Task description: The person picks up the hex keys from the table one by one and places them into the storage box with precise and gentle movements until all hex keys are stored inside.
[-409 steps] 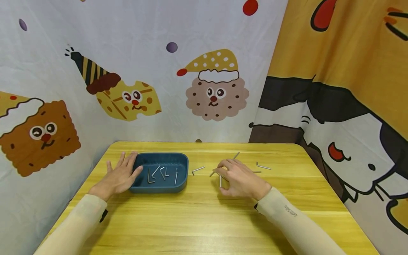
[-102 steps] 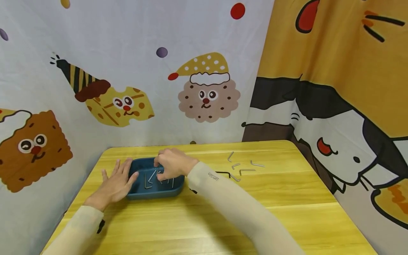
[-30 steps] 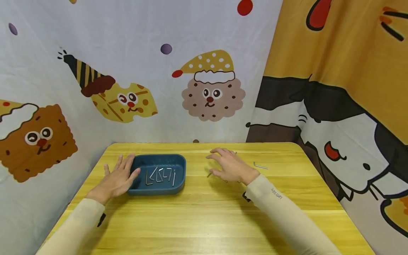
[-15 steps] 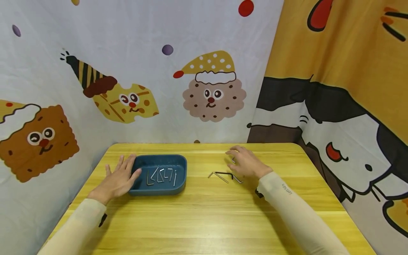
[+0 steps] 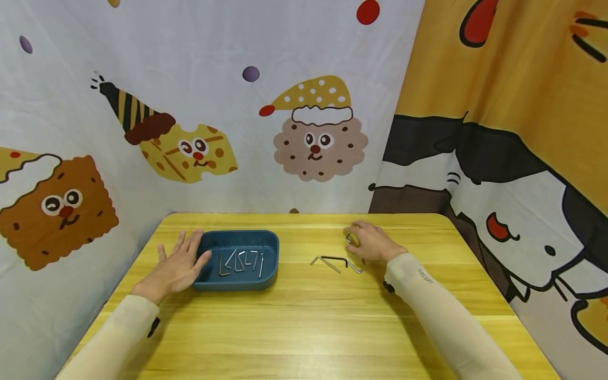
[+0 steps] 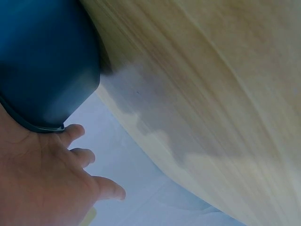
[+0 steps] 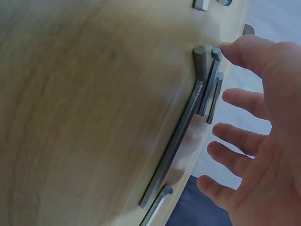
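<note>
My left hand (image 5: pixel 173 269) rests against the left end of a dark blue tray (image 5: pixel 235 286), fingers spread and straight; the left wrist view shows the palm (image 6: pixel 47 183) at the tray's wall (image 6: pixel 51 61). Several L-shaped hex keys (image 5: pixel 220 265) lie inside the tray. On the right, my right hand (image 5: pixel 375 243) is low over the table, its fingertips close to a small silver hex key (image 5: pixel 349 238). The right wrist view shows relaxed, separated fingers (image 7: pixel 244 141) holding nothing, beside several hex keys (image 7: pixel 171 146). Part of the table under this hand is hidden.
Left of my right hand, a black hex key (image 5: pixel 334 258) and silver hex keys (image 5: pixel 331 265) lie close together on the yellow wooden table (image 5: pixel 294 327). A printed cloth (image 5: pixel 209 63) hangs behind the table's back edge.
My right hand was over the tray, then went right to the loose hex keys and came down lower. The tray holds more keys than at first. My left hand stays by the tray.
</note>
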Demonstrator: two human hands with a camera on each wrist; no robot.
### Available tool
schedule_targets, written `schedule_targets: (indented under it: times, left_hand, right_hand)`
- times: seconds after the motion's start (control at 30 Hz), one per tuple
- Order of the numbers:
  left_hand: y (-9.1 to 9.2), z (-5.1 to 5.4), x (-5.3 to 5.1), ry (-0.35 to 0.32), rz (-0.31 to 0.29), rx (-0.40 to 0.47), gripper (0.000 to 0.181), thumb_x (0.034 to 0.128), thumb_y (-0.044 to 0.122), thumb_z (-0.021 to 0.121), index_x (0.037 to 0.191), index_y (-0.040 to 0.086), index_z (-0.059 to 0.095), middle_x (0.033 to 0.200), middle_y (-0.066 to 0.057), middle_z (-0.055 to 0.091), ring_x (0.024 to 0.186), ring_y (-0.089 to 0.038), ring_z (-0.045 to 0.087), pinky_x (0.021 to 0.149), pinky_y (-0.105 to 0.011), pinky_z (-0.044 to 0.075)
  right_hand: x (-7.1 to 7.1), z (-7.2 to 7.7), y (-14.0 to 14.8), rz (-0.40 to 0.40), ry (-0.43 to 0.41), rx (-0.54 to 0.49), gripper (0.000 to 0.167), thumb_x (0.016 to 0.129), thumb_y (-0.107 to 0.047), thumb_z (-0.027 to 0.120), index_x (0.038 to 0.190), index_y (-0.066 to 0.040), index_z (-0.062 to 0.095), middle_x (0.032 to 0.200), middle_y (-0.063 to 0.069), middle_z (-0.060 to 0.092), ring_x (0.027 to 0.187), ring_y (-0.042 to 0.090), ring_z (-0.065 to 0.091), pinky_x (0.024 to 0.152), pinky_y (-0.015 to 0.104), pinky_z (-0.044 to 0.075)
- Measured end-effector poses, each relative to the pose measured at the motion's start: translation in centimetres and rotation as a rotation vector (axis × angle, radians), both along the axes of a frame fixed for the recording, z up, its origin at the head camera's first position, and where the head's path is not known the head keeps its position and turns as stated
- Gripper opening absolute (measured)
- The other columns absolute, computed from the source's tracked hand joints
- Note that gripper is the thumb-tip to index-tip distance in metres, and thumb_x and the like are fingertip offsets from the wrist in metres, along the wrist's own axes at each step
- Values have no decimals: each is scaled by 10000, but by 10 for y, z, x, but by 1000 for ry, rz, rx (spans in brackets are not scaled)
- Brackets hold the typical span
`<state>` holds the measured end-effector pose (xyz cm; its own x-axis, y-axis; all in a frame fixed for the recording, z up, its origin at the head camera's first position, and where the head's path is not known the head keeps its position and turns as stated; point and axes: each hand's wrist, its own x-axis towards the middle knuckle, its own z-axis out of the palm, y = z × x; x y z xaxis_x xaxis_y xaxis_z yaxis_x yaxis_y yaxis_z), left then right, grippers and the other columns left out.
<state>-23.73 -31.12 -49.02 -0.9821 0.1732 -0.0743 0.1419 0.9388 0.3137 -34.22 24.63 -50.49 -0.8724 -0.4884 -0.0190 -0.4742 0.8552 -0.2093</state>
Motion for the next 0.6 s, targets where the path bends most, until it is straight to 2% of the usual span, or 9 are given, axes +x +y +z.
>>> schedule_targets:
  times: [0.17, 0.4, 0.6]
  left_hand:
    - [0, 1, 0, 2, 3, 3, 921, 1244, 658, 328, 1883, 57, 46, 1938, -316, 123, 1801, -606, 16, 1265, -990, -117]
    - [1, 2, -1, 4, 5, 10, 917, 1246, 644, 342, 1882, 53, 46, 1939, -317, 118, 1800, -608, 16, 1266, -987, -129]
    - [1, 1, 0, 1, 3, 9, 943, 1237, 683, 311, 1880, 46, 44, 1940, -316, 115, 1802, -601, -9, 1267, -986, -128]
  right_hand:
    - [0, 2, -3, 7, 5, 41, 620, 1163, -384, 738, 1682, -66, 620, 1738, 314, 562, 1614, 542, 558, 1329, 734, 466]
    - [1, 4, -7, -20, 34, 68, 565, 1159, -381, 760, 1629, -78, 676, 1667, 269, 651, 1558, 515, 620, 1280, 771, 497]
    - [5, 5, -13, -20, 84, 87, 333, 1138, -373, 799, 1365, -132, 832, 1378, 145, 812, 1309, 399, 750, 1175, 726, 594]
